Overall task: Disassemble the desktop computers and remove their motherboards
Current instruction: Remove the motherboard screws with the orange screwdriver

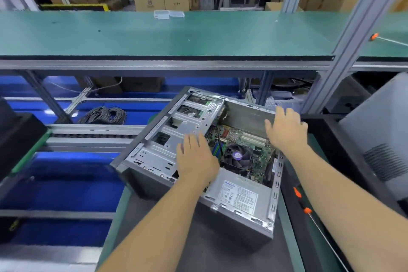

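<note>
An open desktop computer case (154, 157) lies on its side on the grey work mat, its side panel off. Inside it I see the green motherboard (258, 157) with a black CPU fan (237, 157), a silver drive cage (187, 117) and a power supply (240, 196) with a white label. My left hand (196, 159) hovers over the drive cage with straight, spread fingers and holds nothing. My right hand (286, 130) is over the case's far right edge, fingers spread, also holding nothing.
A screwdriver (309, 212) with orange and black handle lies on the black strip right of the case. A grey computer tower (384, 139) stands at far right. A green bench (154, 33) runs across behind, a coil of cable (103, 115) lies below left.
</note>
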`<state>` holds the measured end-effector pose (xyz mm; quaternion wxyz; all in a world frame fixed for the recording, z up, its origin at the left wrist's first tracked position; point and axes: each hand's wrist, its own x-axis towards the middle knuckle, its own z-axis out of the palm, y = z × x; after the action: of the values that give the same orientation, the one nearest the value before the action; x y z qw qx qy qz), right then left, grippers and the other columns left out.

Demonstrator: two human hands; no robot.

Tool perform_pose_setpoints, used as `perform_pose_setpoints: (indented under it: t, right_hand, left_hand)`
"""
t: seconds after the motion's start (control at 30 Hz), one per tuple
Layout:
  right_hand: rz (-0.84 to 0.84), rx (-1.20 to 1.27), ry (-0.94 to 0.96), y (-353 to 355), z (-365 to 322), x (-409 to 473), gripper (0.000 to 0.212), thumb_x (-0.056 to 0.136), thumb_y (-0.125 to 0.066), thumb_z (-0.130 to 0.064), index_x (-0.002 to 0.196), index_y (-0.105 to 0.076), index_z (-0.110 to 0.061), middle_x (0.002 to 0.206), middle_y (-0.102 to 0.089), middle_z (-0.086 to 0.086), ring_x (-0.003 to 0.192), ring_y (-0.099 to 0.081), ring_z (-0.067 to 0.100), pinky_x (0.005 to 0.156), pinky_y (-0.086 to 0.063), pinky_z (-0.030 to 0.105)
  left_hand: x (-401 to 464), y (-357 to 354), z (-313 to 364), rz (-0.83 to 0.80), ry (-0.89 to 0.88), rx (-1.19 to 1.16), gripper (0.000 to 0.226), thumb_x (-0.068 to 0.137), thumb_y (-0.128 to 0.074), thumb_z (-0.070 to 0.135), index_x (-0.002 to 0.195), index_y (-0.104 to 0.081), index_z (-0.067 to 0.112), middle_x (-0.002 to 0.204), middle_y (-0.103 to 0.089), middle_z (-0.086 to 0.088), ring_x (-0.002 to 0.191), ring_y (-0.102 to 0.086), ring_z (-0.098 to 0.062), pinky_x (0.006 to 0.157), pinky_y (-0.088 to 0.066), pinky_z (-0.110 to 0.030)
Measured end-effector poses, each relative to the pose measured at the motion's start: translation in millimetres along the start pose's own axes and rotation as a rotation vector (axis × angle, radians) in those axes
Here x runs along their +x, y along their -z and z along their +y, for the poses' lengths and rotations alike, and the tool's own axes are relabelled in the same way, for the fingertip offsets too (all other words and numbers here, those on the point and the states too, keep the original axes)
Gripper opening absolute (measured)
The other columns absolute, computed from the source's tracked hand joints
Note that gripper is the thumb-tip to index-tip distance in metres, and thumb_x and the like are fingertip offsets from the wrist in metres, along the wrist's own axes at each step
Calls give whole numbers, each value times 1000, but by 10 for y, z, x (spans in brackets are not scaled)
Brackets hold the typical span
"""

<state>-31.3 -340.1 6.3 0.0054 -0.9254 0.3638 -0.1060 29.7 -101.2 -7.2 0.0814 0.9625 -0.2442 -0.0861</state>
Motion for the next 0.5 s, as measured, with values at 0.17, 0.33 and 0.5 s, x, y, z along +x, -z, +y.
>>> perform_pose_setpoints:
  t: [0.17,0.33,0.5]
  right_hand:
    - [-183,-57,91,-201,6,456,57,101,-35,-52,144,-35,-15,143,-45,10,135,-39,30,111,-26,61]
    - [-199,-75,72,-220,8,535,51,101,-36,-53,134,-43,-14,132,-50,13,126,-45,34,104,-35,59]
    - [-219,-83,35,-156,33,514,48,103,-35,-49,131,-46,-12,133,-50,14,127,-43,34,102,-35,57]
  left_hand:
    - [-428,-175,169,164,-5,-83,69,99,-30,48,158,-20,15,164,-20,-11,153,-10,-28,124,-5,-47]
    - [-436,-225,150,314,-70,-154,58,98,-32,42,151,-38,18,154,-41,-4,146,-30,-23,122,-19,-44]
    - [-446,-213,84,492,-232,-362,48,92,-36,31,123,-67,13,130,-63,1,130,-52,-16,119,-30,-44]
